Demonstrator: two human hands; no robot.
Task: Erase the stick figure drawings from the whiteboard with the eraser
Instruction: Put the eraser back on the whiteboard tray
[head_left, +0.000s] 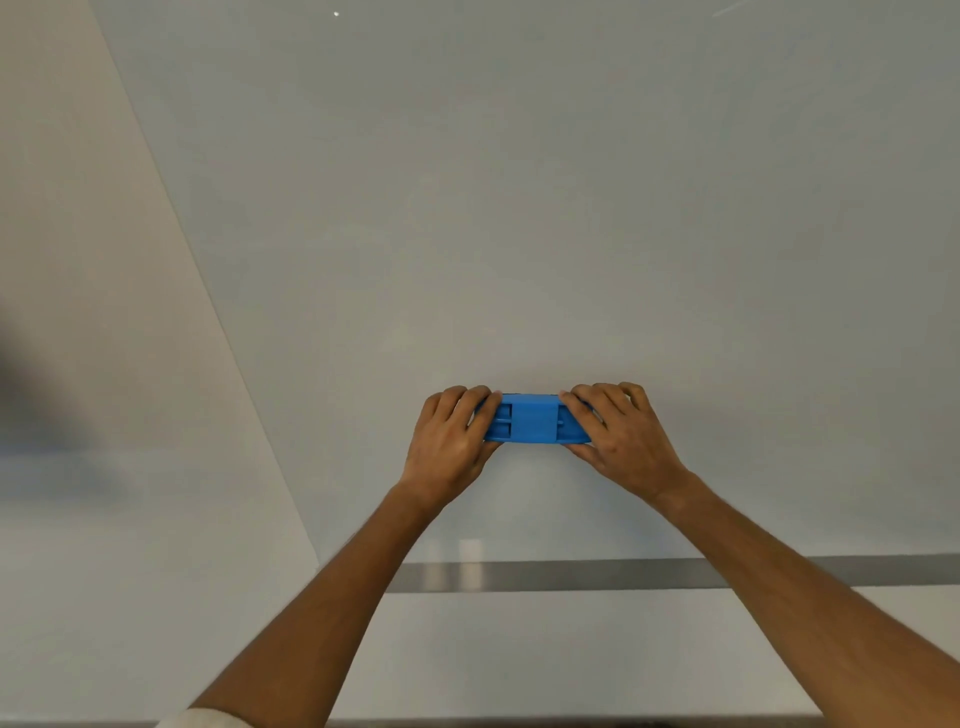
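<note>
large glossy white whiteboard (519, 208) shows no stick figures that i can see, so i judge this the last wiping pass; next move is probably lifting off. long blue plastic eraser (534, 418) sits flat low on the board, left hand (451, 441) and right hand (621, 436) curled round its ends.

A pale beige wall (104, 312) stood to the left of the board, its surface plain. Along the board's lower edge ran a metal tray rail (571, 574) — grey, with a bright patch of reflected light near its left end. Below it lay more pale wall — a dark, blurred shadow (31, 395) sat at far left.
</note>
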